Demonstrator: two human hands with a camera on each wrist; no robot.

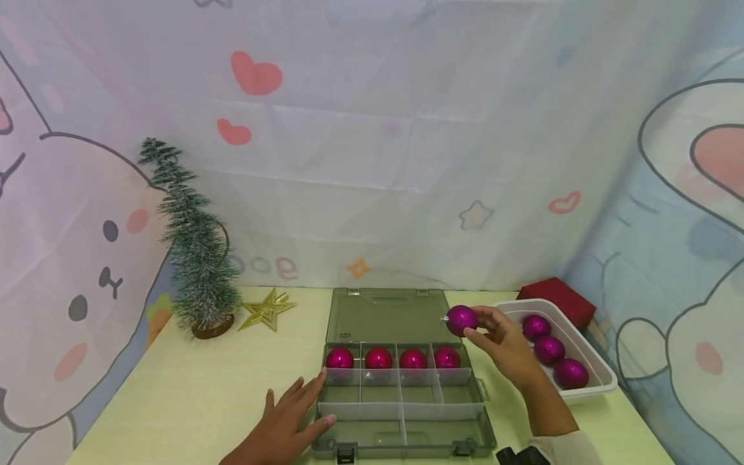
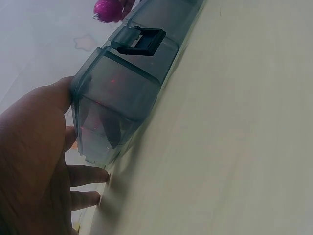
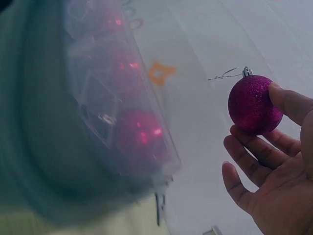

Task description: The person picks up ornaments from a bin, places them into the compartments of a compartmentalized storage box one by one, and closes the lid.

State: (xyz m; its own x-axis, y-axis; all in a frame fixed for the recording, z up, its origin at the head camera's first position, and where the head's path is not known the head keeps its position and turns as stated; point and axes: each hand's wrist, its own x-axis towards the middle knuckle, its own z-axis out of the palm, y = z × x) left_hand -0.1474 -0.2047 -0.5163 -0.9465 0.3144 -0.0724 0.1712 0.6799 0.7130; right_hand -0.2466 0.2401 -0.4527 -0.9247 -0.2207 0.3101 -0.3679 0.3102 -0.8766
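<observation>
My right hand (image 1: 504, 342) pinches a glittery purple Christmas ball (image 1: 462, 321) between thumb and fingers, above the back right of a divided box. In the right wrist view the ball (image 3: 254, 105) shows its silver cap and a thin string loop. The green see-through compartment box (image 1: 407, 426) lies with its lid (image 1: 386, 316) folded back. Shiny magenta balls (image 1: 378, 358) fill the back row, one to each compartment; the middle and front rows hold none. My left hand (image 1: 285, 420) rests at the box's left edge, fingers extended, thumb against the side wall (image 2: 78, 103).
A white tub (image 1: 604, 381) with several glittery purple balls (image 1: 549, 350) stands to the right, a dark red box (image 1: 558, 301) behind it. At the back left are a small frosted Christmas tree (image 1: 203, 258) and a gold star (image 1: 268, 311). A printed curtain hangs behind the table.
</observation>
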